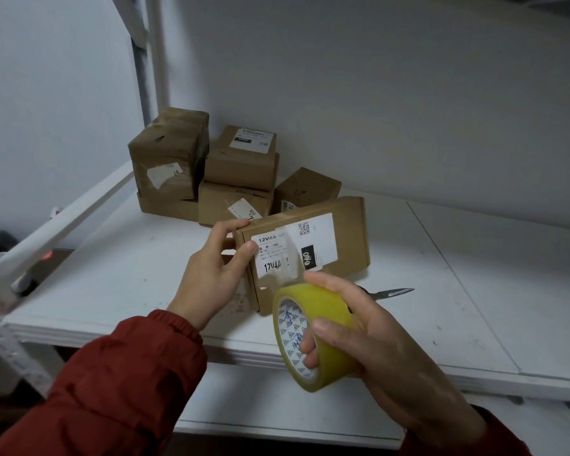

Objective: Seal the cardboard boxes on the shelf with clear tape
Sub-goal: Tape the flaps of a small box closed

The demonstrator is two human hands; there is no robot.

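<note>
A flat cardboard box with a white "12V4A" label lies on the white shelf, tilted up toward me. My left hand grips its left end, thumb on the label. My right hand holds a yellowish roll of clear tape, fingers through its core. A strip of tape runs from the roll up across the box's label. Scissors lie on the shelf behind my right hand, mostly hidden.
Several more cardboard boxes are stacked at the back left of the shelf against the wall. A white upright post and a slanted white bar stand at the left. A lower shelf shows beneath.
</note>
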